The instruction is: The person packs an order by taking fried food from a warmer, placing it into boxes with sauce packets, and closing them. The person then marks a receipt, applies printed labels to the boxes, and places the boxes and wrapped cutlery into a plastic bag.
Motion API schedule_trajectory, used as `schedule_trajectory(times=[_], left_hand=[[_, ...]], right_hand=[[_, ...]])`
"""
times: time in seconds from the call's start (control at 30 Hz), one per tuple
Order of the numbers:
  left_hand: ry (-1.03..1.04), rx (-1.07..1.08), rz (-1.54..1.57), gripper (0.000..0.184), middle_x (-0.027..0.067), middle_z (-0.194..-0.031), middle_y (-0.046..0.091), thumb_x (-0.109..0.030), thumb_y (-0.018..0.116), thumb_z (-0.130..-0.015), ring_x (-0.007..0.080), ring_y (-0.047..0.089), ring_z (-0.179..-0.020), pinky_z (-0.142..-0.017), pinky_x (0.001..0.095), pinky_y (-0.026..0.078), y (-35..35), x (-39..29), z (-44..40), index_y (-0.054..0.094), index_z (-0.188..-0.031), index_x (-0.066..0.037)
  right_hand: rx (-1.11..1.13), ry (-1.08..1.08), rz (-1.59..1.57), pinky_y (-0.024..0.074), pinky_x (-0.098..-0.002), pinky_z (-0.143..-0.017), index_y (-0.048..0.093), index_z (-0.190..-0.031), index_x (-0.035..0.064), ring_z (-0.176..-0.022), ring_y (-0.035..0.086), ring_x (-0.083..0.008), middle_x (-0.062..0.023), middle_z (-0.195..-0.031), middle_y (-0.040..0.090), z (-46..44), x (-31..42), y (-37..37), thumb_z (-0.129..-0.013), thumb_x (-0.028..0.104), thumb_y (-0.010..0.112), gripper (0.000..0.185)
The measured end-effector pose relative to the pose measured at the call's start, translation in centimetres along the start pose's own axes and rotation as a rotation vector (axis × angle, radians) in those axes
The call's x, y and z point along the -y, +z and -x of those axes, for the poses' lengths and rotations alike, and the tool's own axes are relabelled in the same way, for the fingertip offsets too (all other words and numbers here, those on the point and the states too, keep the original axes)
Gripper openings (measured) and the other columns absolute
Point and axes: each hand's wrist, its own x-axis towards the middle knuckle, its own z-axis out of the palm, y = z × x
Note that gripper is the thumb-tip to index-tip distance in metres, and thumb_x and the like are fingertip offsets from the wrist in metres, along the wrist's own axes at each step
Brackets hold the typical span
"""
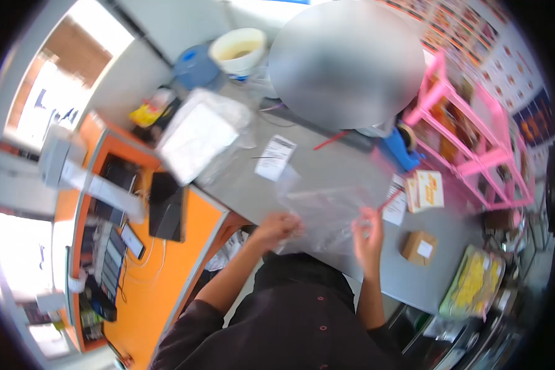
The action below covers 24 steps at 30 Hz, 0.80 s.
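Observation:
A clear plastic bag point(327, 216) spreads between my two hands over the front edge of the grey table point(240, 191). My left hand point(280, 228) is closed on the bag's left side, its fingers blurred. At the bag's right side is my right hand point(368, 231), thumb and fingers pinched near the plastic, with a thin red stick-like thing point(390, 200) rising from it. Beyond the bag lies a white printed slip point(275, 158). Another printed slip point(394, 200) lies just past my right hand.
A small brown box point(420, 248), stacked cards point(430, 190), a blue tape dispenser point(401, 150) and a pink rack point(456, 123) stand right. White plastic-wrapped sheets point(198, 142) lie left, near a white bucket point(238, 52). An orange desk point(148, 277) adjoins. A grey blurred oval hides the top centre.

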Motion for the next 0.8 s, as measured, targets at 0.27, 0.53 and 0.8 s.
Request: schedule_trajectory(times=[0.27,0.53,0.8], left_hand=[[0.376,-0.196,-0.117,0.011,0.0017,-0.080,0.066,-0.011,0.073,-0.084,0.0091,0.055,-0.074,-0.063,0.0305,0.045,0.8,1.6,8.9,0.069,-0.088,-0.002],[0.579,-0.257,-0.286,0.019,-0.0022,-0.063,0.055,-0.012,0.073,-0.077,0.0079,0.050,-0.067,-0.059,0.0351,0.044,-11.2,5.7,18.0,0.058,-0.069,-0.003],[0.766,-1.552,-0.427,0.030,0.0135,-0.052,0.045,-0.006,0.076,-0.081,0.0226,0.041,-0.049,-0.049,0.0375,0.038,-21.6,5.6,32.9,0.053,-0.064,0.000]], right_hand=[[0.594,0.053,0.095,0.0489,-0.0360,-0.066,0.065,-0.093,-0.0004,-0.070,0.063,-0.0204,-0.0081,-0.076,0.067,5.1,6.2,11.8,-0.088,0.030,0.076,0.032],[0.929,-0.190,0.277,0.0356,-0.0331,-0.053,0.055,-0.067,0.0009,-0.059,0.042,-0.0104,-0.0030,-0.059,0.050,8.9,12.0,17.9,-0.082,0.007,0.069,0.021],[0.555,-0.612,0.296,0.0211,-0.0355,-0.050,0.027,-0.066,0.0038,-0.057,0.024,-0.0116,-0.0038,-0.058,0.022,6.9,19.2,19.0,-0.079,-0.006,0.062,0.038]])
